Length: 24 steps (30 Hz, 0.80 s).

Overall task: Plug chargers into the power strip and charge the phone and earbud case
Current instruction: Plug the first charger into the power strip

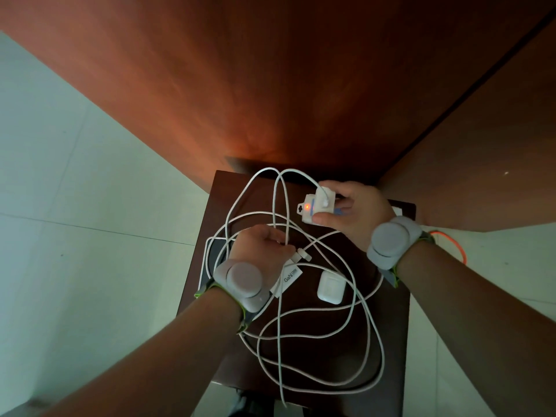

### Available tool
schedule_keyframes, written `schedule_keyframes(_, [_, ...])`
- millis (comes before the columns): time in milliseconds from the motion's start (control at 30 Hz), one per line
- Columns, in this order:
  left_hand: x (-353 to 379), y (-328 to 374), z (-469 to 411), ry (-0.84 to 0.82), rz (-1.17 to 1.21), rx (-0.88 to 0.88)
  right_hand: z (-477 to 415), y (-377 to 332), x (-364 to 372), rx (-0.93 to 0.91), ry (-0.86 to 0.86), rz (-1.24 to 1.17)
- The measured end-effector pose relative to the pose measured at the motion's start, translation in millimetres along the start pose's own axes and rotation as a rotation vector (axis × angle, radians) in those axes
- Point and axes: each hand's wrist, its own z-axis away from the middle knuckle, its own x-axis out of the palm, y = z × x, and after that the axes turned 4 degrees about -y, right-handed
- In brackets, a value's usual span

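Two hands over a small dark wooden table [388,341] strewn with looped, smooth white cables [355,299]. Right hand [358,212] gripping a boxy white power strip [313,207], orange light glowing, long axis running left to right, a white charger [325,198] seated in it. Left hand [264,248] curled shut, pinching a cable near its plug [302,255]. Rounded, glossy white earbud case [331,287] lying flat near the table's middle, beside a flat white charger brick [288,279] marked GaN. Grey round wrist devices [391,239] on both arms.
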Motion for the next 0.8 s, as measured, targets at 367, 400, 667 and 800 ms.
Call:
schedule_keyframes(367, [-14.7,2.1,3.6,-0.053,-0.174,0.04,3.6,-0.9,4.0,0.015,-0.004,0.021])
schedule_keyframes(400, [-16.4,4.1,0.3,-0.04,-0.17,0.051,4.1,-0.7,4.5,0.02,0.0,0.024])
schedule_keyframes(667, [-17.5,20.8,-29.3,-0.058,-0.089,0.097,4.8,-1.7,7.0,0.051,0.015,-0.025])
schedule_keyframes(800, [-22.5,29.9,-24.4,-0.151,-0.005,0.036,4.4,-0.1,8.7,0.055,0.009,-0.048])
